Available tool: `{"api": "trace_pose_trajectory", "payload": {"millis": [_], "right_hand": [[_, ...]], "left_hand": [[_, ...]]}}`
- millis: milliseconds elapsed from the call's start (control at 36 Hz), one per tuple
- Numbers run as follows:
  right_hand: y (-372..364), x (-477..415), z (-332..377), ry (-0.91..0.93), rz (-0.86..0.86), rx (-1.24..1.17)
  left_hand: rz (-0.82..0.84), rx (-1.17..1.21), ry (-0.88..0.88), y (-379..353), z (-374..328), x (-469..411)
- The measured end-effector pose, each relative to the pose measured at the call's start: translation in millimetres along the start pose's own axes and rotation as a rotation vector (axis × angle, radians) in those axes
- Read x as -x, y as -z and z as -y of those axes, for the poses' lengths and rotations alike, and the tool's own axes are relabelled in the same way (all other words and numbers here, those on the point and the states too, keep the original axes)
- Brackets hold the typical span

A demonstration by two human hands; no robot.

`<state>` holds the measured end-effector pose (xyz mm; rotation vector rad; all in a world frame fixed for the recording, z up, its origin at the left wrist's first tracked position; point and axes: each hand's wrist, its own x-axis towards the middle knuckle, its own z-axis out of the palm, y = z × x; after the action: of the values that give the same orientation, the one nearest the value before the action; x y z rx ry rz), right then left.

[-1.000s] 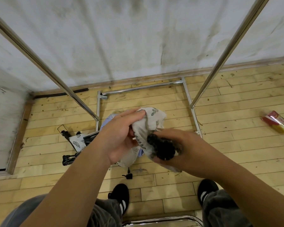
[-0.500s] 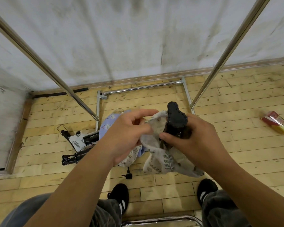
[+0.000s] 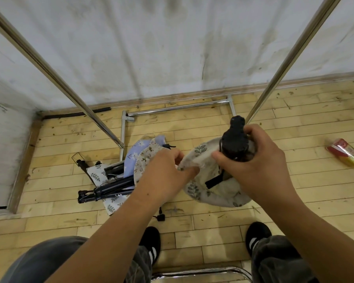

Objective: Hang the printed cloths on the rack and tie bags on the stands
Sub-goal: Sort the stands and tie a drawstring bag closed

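Observation:
My right hand (image 3: 251, 164) grips a black stand (image 3: 234, 139) by its knobbed top, which pokes up out of a beige leaf-printed bag (image 3: 213, 186). My left hand (image 3: 164, 176) pinches the bag's rim on its left side. The bag hangs around the stand below my hands, with a black strap showing against it. On the floor behind my left hand lies a heap of printed cloths (image 3: 143, 152), blue and beige, together with folded black stands (image 3: 108, 190). The chrome rack (image 3: 178, 108) rises on both sides, with slanting poles to my left and right.
A red and yellow packet (image 3: 347, 155) lies on the wooden floor at the right. A white wall runs behind the rack's base. My two black shoes (image 3: 151, 242) stand at the bottom, with a chrome bar (image 3: 198, 272) just in front of them.
The stand's top has turned upward and risen out of the bag. Both hands have shifted right, and the bag has slid down around the stand.

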<state>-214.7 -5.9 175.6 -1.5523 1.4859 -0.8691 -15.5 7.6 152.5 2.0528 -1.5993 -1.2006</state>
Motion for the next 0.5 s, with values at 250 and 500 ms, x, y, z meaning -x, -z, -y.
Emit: {"api": "trace_pose_trajectory", "payload": {"millis": [250, 500], "right_hand": [[1, 0, 1, -0.01, -0.044, -0.041], [2, -1, -3, -0.019, -0.063, -0.017]], "left_hand": [[0.23, -0.03, 0.236, 3, 3, 5], [0.041, 0.383, 0.115, 11, -5, -1]]}}
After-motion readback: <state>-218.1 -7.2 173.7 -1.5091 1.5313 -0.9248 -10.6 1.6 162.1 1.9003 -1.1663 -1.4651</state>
